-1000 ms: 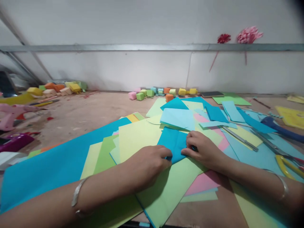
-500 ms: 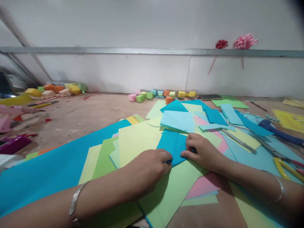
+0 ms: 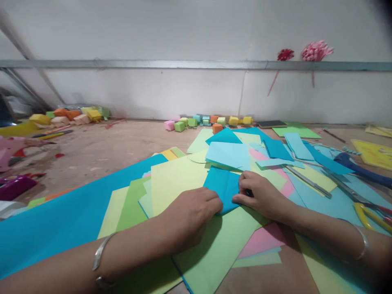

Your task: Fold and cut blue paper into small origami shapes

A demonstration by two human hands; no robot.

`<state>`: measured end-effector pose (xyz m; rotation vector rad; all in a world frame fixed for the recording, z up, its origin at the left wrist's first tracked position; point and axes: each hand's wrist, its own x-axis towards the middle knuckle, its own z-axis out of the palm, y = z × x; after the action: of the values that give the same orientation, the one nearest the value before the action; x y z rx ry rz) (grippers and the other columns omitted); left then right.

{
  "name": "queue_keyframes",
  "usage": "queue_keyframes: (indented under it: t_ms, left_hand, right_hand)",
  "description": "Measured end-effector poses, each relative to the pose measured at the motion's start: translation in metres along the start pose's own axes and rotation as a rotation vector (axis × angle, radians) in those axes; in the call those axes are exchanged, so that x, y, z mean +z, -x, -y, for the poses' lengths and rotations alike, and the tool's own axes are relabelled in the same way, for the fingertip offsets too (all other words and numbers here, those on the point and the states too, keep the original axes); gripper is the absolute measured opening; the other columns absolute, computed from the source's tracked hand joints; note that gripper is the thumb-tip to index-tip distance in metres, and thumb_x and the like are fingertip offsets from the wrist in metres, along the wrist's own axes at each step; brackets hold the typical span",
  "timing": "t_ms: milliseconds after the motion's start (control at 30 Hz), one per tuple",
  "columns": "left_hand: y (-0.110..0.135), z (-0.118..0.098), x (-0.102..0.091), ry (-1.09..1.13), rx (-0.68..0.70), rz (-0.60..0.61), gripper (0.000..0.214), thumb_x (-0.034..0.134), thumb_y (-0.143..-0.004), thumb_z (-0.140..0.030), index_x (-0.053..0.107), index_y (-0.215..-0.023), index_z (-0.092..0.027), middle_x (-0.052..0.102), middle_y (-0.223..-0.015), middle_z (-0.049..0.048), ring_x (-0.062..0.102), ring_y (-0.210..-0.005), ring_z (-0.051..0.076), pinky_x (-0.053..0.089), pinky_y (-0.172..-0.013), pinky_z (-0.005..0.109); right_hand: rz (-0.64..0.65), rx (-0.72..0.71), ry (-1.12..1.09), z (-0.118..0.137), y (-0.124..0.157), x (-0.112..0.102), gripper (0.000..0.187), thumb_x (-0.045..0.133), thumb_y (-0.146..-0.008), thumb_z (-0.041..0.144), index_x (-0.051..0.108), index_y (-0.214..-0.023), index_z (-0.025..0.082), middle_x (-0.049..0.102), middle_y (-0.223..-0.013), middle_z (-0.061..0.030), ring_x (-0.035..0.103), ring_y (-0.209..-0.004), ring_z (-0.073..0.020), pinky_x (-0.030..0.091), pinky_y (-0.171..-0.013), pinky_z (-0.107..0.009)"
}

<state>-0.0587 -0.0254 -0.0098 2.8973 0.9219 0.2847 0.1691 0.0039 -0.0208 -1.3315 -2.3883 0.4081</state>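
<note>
A piece of blue paper [image 3: 223,185] with a crease down it lies on the heap of coloured sheets in front of me. My left hand [image 3: 196,212] is closed at its lower left edge, fingers curled, with the fingertips partly hidden. On the right edge, my right hand [image 3: 256,194] pinches the same paper between thumb and bent fingers. Beneath it lies a pale green sheet [image 3: 226,237]. Just behind it sits a light blue paper [image 3: 228,155], and a pale yellow sheet [image 3: 177,183] spreads to the left.
Scissors with yellow handles [image 3: 366,216], a metal-coloured pen [image 3: 309,182] and a dark blue-handled tool [image 3: 361,169] lie right. Small paper cubes [image 3: 192,122] line the wall. At left are a pink glue gun [image 3: 10,149] and a purple object [image 3: 16,185].
My left hand has shifted slightly along the blue paper's lower left edge, its fingers flatter over it. My right hand keeps its place at the right edge.
</note>
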Motion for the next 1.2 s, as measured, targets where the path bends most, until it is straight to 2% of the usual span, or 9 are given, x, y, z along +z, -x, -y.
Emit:
queue_keyframes:
  t_ms: [100, 233, 367, 667, 800, 967, 1200]
  left_hand:
    - [-0.004, -0.002, 0.001, -0.076, -0.006, 0.028, 0.028, 0.042, -0.091, -0.013, 0.063, -0.107, -0.019, 0.065, -0.089, 0.0060, 0.058, -0.076, 0.020, 0.044, -0.062, 0.029]
    - [-0.007, -0.007, -0.002, -0.180, 0.044, 0.139, 0.021, 0.049, -0.093, -0.025, 0.066, -0.104, -0.019, 0.063, -0.091, 0.0068, 0.057, -0.078, 0.021, 0.044, -0.063, 0.031]
    - [-0.006, -0.008, -0.004, -0.221, 0.069, 0.178, 0.022, 0.054, -0.091, -0.028, 0.065, -0.106, -0.017, 0.063, -0.093, 0.0073, 0.056, -0.079, 0.021, 0.046, -0.064, 0.032]
    - [-0.004, -0.005, -0.001, -0.204, 0.070, 0.135, 0.023, 0.050, -0.092, -0.024, 0.066, -0.107, -0.015, 0.064, -0.099, 0.0095, 0.058, -0.080, 0.023, 0.049, -0.066, 0.035]
    - [-0.003, -0.002, 0.001, -0.134, 0.150, 0.068, 0.026, 0.044, -0.095, -0.023, 0.066, -0.107, -0.015, 0.066, -0.112, 0.0108, 0.060, -0.082, 0.020, 0.051, -0.071, 0.033]
    - [-0.003, 0.003, 0.001, -0.085, 0.196, 0.004, 0.028, 0.042, -0.096, -0.017, 0.065, -0.111, -0.018, 0.068, -0.112, 0.0100, 0.061, -0.087, 0.019, 0.052, -0.075, 0.031]
    - [-0.004, 0.002, -0.002, -0.084, 0.202, 0.003, 0.027, 0.043, -0.096, -0.017, 0.065, -0.112, -0.016, 0.068, -0.116, 0.0110, 0.062, -0.088, 0.021, 0.052, -0.074, 0.032]
  right_hand:
    - [0.000, -0.003, 0.007, -0.001, 0.000, 0.000, 0.034, 0.075, -0.078, 0.027, 0.050, -0.056, 0.018, 0.051, -0.071, -0.0003, 0.051, -0.073, -0.0149, 0.036, -0.062, -0.027]
    - [0.006, 0.015, 0.006, 0.001, -0.001, 0.000, 0.034, 0.076, -0.077, 0.028, 0.051, -0.057, 0.018, 0.052, -0.071, -0.0001, 0.050, -0.072, -0.0147, 0.036, -0.063, -0.027]
    - [0.020, 0.038, 0.002, 0.004, -0.001, -0.002, 0.034, 0.076, -0.077, 0.026, 0.050, -0.057, 0.018, 0.051, -0.070, 0.0003, 0.050, -0.070, -0.0142, 0.036, -0.062, -0.027]
    - [0.025, 0.024, 0.019, 0.003, -0.002, -0.002, 0.033, 0.074, -0.079, 0.027, 0.050, -0.057, 0.018, 0.051, -0.072, -0.0006, 0.050, -0.072, -0.0150, 0.036, -0.063, -0.027]
    - [0.022, 0.004, 0.029, 0.003, -0.001, -0.001, 0.033, 0.072, -0.080, 0.027, 0.049, -0.058, 0.019, 0.051, -0.073, -0.0014, 0.050, -0.073, -0.0158, 0.037, -0.063, -0.027]
    - [0.009, 0.030, 0.015, 0.002, 0.000, -0.005, 0.023, 0.073, -0.078, 0.025, 0.053, -0.069, 0.019, 0.053, -0.078, -0.0019, 0.050, -0.073, -0.0156, 0.038, -0.062, -0.027]
    - [0.132, 0.031, -0.030, -0.013, -0.007, -0.024, 0.016, 0.071, -0.074, 0.017, 0.057, -0.066, 0.018, 0.055, -0.077, -0.0010, 0.051, -0.067, -0.0129, 0.038, -0.059, -0.025]
